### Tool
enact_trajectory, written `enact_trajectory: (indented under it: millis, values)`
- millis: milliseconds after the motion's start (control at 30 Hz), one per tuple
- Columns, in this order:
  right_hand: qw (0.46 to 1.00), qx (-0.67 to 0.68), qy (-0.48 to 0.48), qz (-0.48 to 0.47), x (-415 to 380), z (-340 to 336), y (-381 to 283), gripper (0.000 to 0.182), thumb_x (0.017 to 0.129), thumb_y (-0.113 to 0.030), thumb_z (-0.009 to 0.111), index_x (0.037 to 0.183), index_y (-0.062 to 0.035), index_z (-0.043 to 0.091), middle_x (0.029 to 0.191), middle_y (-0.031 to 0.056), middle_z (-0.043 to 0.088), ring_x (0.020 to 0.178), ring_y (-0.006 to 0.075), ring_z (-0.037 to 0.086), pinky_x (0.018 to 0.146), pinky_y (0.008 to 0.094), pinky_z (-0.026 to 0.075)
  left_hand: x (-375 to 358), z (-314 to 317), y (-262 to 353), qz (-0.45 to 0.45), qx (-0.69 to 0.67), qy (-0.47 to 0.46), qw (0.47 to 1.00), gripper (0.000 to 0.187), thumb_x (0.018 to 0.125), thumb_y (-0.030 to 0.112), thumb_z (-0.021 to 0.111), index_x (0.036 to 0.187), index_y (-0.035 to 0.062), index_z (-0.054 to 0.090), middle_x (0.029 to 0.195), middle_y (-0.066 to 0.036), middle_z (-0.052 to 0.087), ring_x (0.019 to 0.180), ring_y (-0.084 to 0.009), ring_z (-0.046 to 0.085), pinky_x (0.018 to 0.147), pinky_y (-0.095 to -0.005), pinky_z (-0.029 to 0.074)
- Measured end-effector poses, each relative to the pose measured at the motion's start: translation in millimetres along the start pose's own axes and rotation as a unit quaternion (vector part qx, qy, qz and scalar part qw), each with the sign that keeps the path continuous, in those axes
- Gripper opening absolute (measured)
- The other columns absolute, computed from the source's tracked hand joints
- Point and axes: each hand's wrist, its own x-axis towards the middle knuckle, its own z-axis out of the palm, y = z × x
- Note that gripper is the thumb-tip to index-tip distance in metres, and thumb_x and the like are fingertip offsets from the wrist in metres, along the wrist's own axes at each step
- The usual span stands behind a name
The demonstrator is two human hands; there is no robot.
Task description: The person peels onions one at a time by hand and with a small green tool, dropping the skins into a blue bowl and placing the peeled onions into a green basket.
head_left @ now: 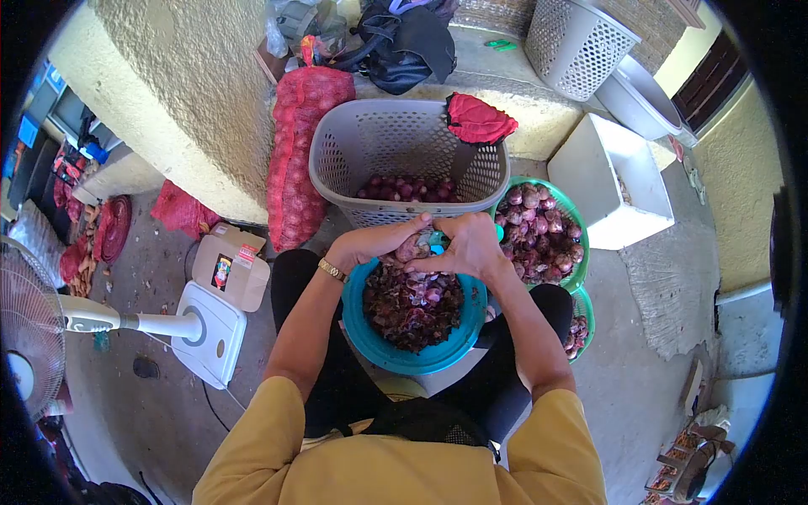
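Both my hands meet above the far rim of a blue basin (357,330). My left hand (383,240) is closed on an onion (412,247). My right hand (468,244) is closed beside it, with a small turquoise item (437,245) at its fingers; I cannot make out what that item is. Under the hands, dark onion skins (391,316) and some purple onions fill the basin. Just beyond stands a grey perforated basket (353,135) with peeled purple onions (408,188) at its bottom. To the right, a green basket (582,273) holds unpeeled onions (539,231).
A full red mesh sack (303,151) stands left of the grey basket. A white box (610,181) is at the right, a smaller green basket (589,324) by my right knee. A fan (34,328) and a cardboard box (231,268) lie to the left.
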Motion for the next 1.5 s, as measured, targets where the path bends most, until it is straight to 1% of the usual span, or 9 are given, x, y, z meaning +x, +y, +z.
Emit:
enact_trajectory:
  millis: [233,533,600,633,700,933,1100,1400,1500]
  values:
    - [0.999,-0.028,-0.046,0.002,0.6,-0.6,0.5,0.074,0.054,-0.079,0.072,0.066,-0.0054,0.067,0.052,0.0151,0.059,0.050,0.0347,0.062,0.052,0.0431,0.051,-1.5,1.0,2.8,-0.053,0.014,-0.020,0.998,0.059,0.097,0.062,0.040,0.067,0.0123,0.051,0.055,0.003,0.047,0.048,-0.0068,0.041,0.044,-0.0218,0.033]
    - [1.000,-0.024,-0.001,0.000,-2.5,0.0,6.6,0.066,0.056,-0.071,0.077,0.065,-0.0071,0.064,0.051,0.0114,0.055,0.049,0.0320,0.059,0.049,0.0402,0.047,-6.0,16.7,13.6,0.061,-0.071,0.022,0.995,0.059,0.098,0.062,0.036,0.078,0.0100,0.056,0.061,0.003,0.052,0.053,-0.0060,0.046,0.047,-0.0205,0.036]
    - [1.000,-0.020,0.000,0.007,-2.1,-0.3,5.8,0.066,0.056,-0.071,0.077,0.065,-0.0072,0.064,0.052,0.0114,0.056,0.050,0.0321,0.060,0.049,0.0403,0.048,4.2,10.7,1.8,0.096,-0.055,0.005,0.994,0.060,0.099,0.060,0.034,0.107,0.0069,0.062,0.050,0.006,0.045,0.040,-0.0038,0.036,0.038,-0.0210,0.027]
    - [1.000,-0.022,-0.006,0.011,-2.3,-0.5,5.8,0.065,0.057,-0.071,0.077,0.066,-0.0072,0.064,0.051,0.0114,0.055,0.050,0.0321,0.060,0.050,0.0404,0.048,8.1,6.5,-3.7,0.096,-0.055,0.005,0.994,0.060,0.099,0.060,0.034,0.107,0.0069,0.062,0.050,0.006,0.045,0.040,-0.0038,0.036,0.038,-0.0210,0.027]
    - [1.000,-0.025,-0.011,0.015,-2.8,-1.8,5.2,0.065,0.057,-0.071,0.077,0.066,-0.0073,0.064,0.051,0.0113,0.055,0.050,0.0320,0.060,0.050,0.0405,0.048,10.3,-1.0,-8.3,0.029,-0.037,-0.010,0.999,0.058,0.099,0.060,0.037,0.084,0.0085,0.061,0.065,-0.001,0.059,0.057,-0.0058,0.052,0.050,-0.0213,0.042]
    - [0.999,-0.028,-0.019,-0.008,-4.4,1.7,5.8,0.064,0.058,-0.069,0.077,0.067,-0.0069,0.065,0.052,0.0114,0.056,0.050,0.0319,0.060,0.049,0.0405,0.047,0.0,5.8,4.6,-0.047,-0.016,-0.018,0.999,0.054,0.101,0.055,0.038,0.087,0.0073,0.060,0.064,0.001,0.056,0.056,-0.0059,0.050,0.049,-0.0223,0.041]
    - [1.000,-0.006,-0.004,-0.003,-4.4,1.3,6.3,0.062,0.060,-0.066,0.078,0.069,-0.0058,0.066,0.054,0.0122,0.057,0.052,0.0323,0.060,0.051,0.0408,0.048,-3.5,13.2,11.2,0.040,-0.070,-0.020,0.997,0.054,0.104,0.050,0.033,0.108,0.0027,0.059,0.076,0.001,0.058,0.063,-0.0058,0.052,0.053,-0.0194,0.042]
    - [0.997,0.058,0.057,0.015,-8.7,5.6,3.8,0.056,0.065,-0.057,0.080,0.080,-0.0040,0.070,0.057,0.0140,0.058,0.054,0.0334,0.061,0.053,0.0402,0.049,22.7,13.9,-20.7,0.121,-0.108,0.071,0.984,0.057,0.102,0.053,0.034,0.099,0.0035,0.061,0.084,-0.002,0.059,0.074,-0.0086,0.053,0.069,-0.0249,0.046]
    - [0.994,0.083,0.023,0.072,-12.7,14.4,6.5,0.052,0.069,-0.051,0.080,0.088,-0.0037,0.072,0.059,0.0156,0.059,0.055,0.0337,0.061,0.054,0.0398,0.049,30.0,17.7,-25.6,0.143,-0.195,0.100,0.965,0.055,0.100,0.053,0.036,0.104,0.0052,0.064,0.081,0.001,0.064,0.066,-0.0064,0.057,0.052,-0.0202,0.041]
